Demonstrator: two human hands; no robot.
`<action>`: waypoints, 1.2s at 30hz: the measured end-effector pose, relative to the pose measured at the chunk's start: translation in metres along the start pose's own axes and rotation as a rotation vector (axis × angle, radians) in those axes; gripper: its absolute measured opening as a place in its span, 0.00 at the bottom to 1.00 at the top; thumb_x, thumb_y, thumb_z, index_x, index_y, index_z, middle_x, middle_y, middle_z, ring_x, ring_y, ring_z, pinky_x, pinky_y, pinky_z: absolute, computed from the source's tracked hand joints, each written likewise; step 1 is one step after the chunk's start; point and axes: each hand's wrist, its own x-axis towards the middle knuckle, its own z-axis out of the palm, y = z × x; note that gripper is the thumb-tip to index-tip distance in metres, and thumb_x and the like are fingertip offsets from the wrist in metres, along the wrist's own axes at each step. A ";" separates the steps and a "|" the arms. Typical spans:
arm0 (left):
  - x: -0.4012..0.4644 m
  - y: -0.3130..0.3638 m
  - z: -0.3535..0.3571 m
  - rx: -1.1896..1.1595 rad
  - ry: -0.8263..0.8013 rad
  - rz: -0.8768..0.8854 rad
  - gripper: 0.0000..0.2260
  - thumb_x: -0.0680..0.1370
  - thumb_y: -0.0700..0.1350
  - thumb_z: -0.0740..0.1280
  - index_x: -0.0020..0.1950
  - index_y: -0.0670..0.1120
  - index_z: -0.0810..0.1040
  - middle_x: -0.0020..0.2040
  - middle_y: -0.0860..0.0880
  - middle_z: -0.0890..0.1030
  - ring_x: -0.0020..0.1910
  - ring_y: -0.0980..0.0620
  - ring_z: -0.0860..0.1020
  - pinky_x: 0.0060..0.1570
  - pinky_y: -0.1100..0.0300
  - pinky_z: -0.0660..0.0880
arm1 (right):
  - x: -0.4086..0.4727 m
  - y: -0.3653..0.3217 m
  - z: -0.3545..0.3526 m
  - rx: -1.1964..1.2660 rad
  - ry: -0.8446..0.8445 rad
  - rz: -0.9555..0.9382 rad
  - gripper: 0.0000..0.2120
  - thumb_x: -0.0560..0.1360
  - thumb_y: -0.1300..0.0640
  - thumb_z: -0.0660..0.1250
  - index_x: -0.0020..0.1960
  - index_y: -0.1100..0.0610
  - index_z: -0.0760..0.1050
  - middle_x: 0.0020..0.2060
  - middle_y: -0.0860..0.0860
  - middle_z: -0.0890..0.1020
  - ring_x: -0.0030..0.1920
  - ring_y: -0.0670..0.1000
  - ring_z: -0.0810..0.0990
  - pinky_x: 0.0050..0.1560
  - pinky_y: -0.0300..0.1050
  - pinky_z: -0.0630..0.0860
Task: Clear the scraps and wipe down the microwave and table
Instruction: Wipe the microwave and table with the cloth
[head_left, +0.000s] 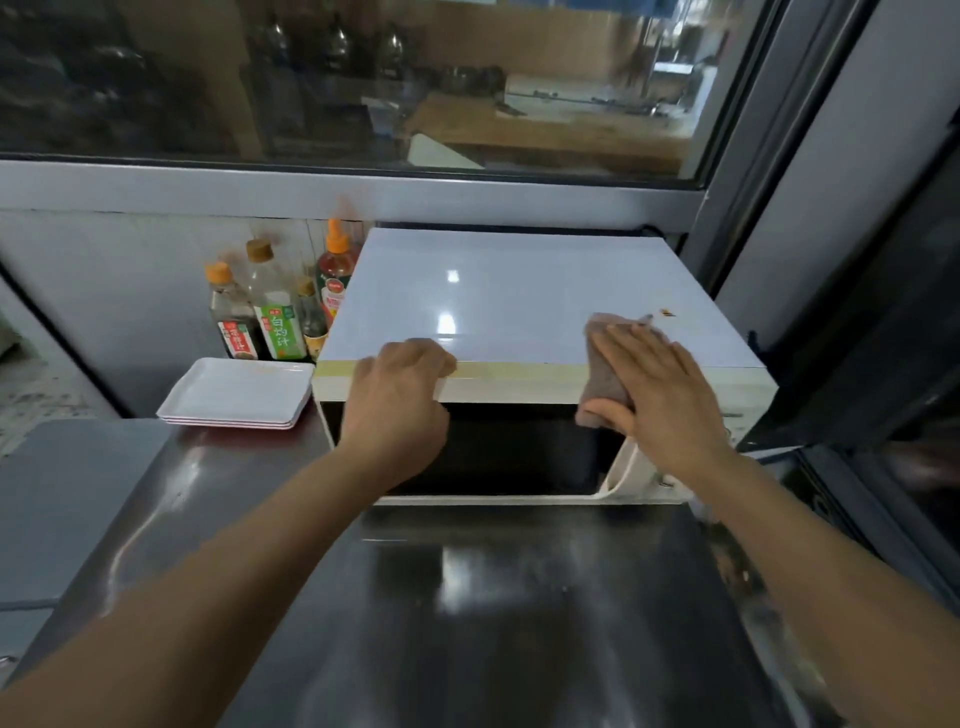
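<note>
A white microwave (509, 291) stands at the back of a steel table (493, 597), its dark door facing me. My left hand (400, 395) grips the front top edge of the microwave, fingers curled over the rim. My right hand (654, 384) lies flat on a pinkish-brown cloth (605, 379) and presses it against the microwave's front right top edge. The cloth hangs down over the door's upper corner. A few small brown scraps (666, 312) lie on the microwave's top, just behind the cloth.
Left of the microwave sit stacked white rectangular plates (236, 392) and several sauce bottles (275, 312) against the wall. A window (363, 78) runs behind. A dark frame (857, 338) stands close on the right. More crumbs (737, 566) dot the table's right edge.
</note>
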 end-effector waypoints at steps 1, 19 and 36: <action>0.003 0.016 0.009 -0.008 -0.034 0.033 0.21 0.71 0.35 0.63 0.63 0.48 0.74 0.66 0.50 0.73 0.65 0.49 0.68 0.64 0.53 0.62 | -0.004 0.016 -0.001 0.008 -0.008 0.011 0.36 0.73 0.35 0.55 0.74 0.55 0.61 0.73 0.53 0.66 0.74 0.55 0.61 0.72 0.52 0.54; 0.015 0.106 0.053 0.025 0.006 0.031 0.22 0.68 0.35 0.66 0.62 0.47 0.75 0.62 0.48 0.73 0.62 0.44 0.68 0.60 0.52 0.65 | -0.007 0.039 0.007 0.084 0.086 -0.098 0.34 0.76 0.39 0.58 0.76 0.52 0.54 0.75 0.50 0.60 0.76 0.53 0.53 0.76 0.49 0.44; 0.023 0.142 0.087 0.050 0.025 0.045 0.26 0.67 0.34 0.66 0.63 0.48 0.75 0.61 0.48 0.73 0.59 0.42 0.67 0.56 0.52 0.68 | -0.050 0.156 0.014 0.878 0.138 0.041 0.26 0.78 0.60 0.62 0.75 0.51 0.60 0.75 0.45 0.60 0.68 0.44 0.70 0.66 0.29 0.65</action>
